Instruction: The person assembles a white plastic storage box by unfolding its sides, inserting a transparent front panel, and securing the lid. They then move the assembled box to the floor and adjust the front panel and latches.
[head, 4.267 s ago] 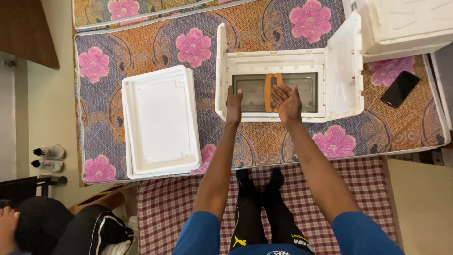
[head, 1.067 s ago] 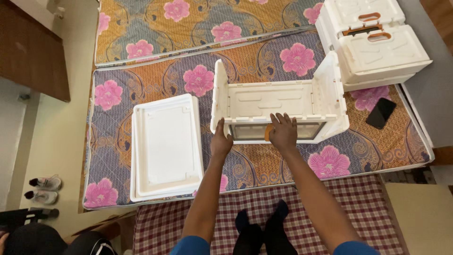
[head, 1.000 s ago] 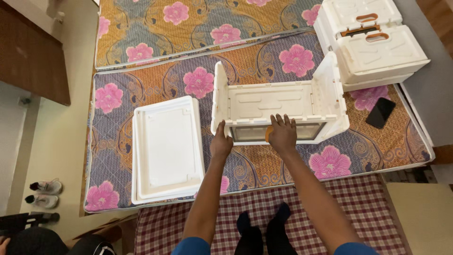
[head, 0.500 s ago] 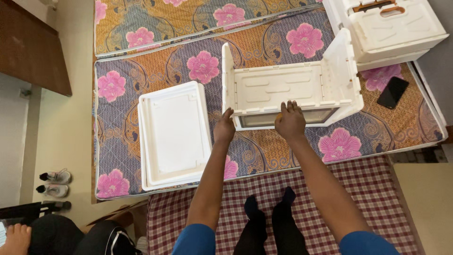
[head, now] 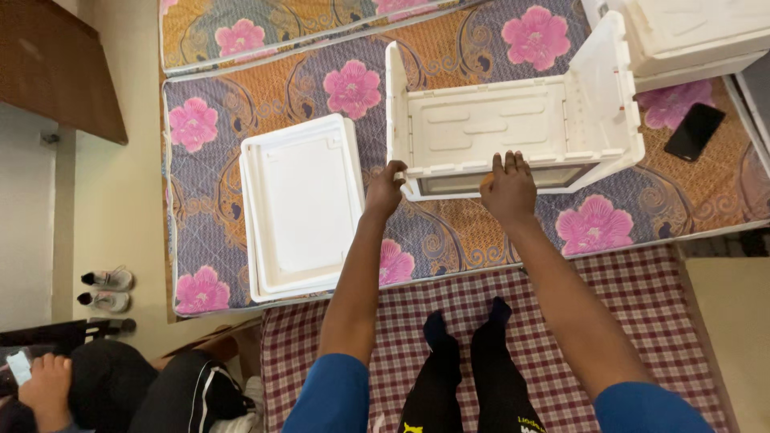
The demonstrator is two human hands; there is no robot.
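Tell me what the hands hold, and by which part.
Both hold the white plastic folding crate by its near wall's top edge: left hand at its left corner, right hand near the middle.

A thin mattress in orange and purple paisley fabric with pink flowers (head: 449, 240) is laid on a pale cream floor (head: 112, 216), with a 2nd like it (head: 265, 32) just behind. A red-and-white checked cloth (head: 609, 289) is spread along its near edge. A dark brown wooden panel (head: 56, 72) is seen at upper left, and 2 grey-white shoes (head: 104, 290) are set on the floor.

Short blue sleeves, bare forearms, black trousers and black socks with a small yellow marking.
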